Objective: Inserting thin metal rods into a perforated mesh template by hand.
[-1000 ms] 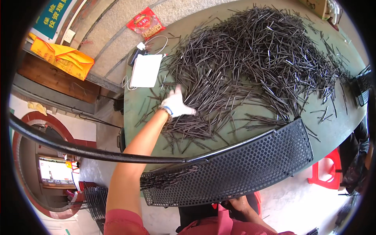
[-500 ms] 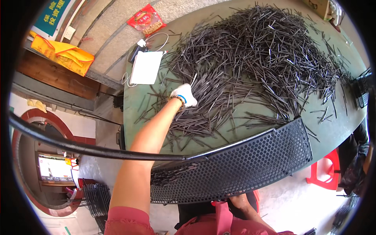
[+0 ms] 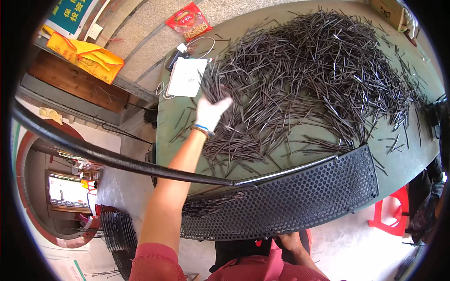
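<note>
My left hand (image 3: 211, 112), in a white glove with a bracelet at the wrist, is closed around a bunch of thin dark sticks (image 3: 213, 84). The bunch is partly smeared by motion and stands just right of the white box. Behind and to the right spreads a big heap of the same sticks (image 3: 323, 61) on the green table. Close to me, a long black perforated tray (image 3: 300, 187) lies tilted along the table's front edge, with some sticks (image 3: 213, 203) on its left end. My right hand (image 3: 291, 240) is under the tray's lower edge, its fingers mostly hidden.
A black bar (image 3: 117, 161) runs from the tray toward the far left. A white box (image 3: 187, 77) with a cable and a red snack bag (image 3: 189, 21) are at the back left. A red stool (image 3: 393, 213) stands right, beside a person in dark clothes (image 3: 424, 196).
My left hand has moved up and slightly left, from the loose sticks toward the white box, and now holds a bunch upright. The whole view has shifted a little. My right hand stays under the tray.
</note>
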`<state>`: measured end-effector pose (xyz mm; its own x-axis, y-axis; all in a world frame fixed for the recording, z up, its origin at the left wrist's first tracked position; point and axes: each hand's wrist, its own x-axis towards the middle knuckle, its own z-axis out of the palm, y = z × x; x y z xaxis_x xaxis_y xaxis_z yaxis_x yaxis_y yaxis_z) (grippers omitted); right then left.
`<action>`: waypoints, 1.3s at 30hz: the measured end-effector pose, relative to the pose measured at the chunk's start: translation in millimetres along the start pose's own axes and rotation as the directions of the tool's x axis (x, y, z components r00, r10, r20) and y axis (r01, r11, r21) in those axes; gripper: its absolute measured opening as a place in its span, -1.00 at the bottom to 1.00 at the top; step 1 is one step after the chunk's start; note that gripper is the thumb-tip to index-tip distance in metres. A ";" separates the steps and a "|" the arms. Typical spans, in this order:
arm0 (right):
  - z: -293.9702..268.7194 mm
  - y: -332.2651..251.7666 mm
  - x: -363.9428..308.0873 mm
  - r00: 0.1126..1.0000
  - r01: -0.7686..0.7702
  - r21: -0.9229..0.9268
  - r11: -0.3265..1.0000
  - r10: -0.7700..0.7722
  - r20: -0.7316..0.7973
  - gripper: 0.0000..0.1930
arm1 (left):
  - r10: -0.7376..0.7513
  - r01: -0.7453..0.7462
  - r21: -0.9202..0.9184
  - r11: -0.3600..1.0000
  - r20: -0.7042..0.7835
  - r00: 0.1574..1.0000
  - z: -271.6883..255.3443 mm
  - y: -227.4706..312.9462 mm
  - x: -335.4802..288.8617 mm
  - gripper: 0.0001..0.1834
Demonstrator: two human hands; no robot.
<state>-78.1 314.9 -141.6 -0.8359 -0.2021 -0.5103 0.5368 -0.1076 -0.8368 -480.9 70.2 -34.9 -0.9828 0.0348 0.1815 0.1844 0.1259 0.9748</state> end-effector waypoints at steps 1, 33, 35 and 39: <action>-4.3 3.2 -0.4 0.998 -0.063 -0.032 0.997 0.064 0.027 -0.90 | 0.047 -0.037 0.138 0.990 -0.072 0.996 12.1 -8.5 -14.2 -0.68; -11.2 39.8 0.6 0.956 0.052 -0.743 0.667 0.183 0.230 -0.60 | 0.134 -0.129 0.038 0.991 -0.213 0.968 22.2 -38.4 2.8 -0.81; -13.1 65.2 -3.3 0.982 0.155 -0.803 0.576 -0.003 0.188 -0.59 | 0.134 -0.156 -0.060 0.986 -0.269 0.954 30.2 -27.2 12.0 -0.76; -16.9 64.9 -1.7 0.942 0.026 -0.790 0.613 0.249 0.223 -0.53 | 0.038 -0.054 -0.050 0.997 -0.275 0.961 31.7 -15.4 5.5 -0.70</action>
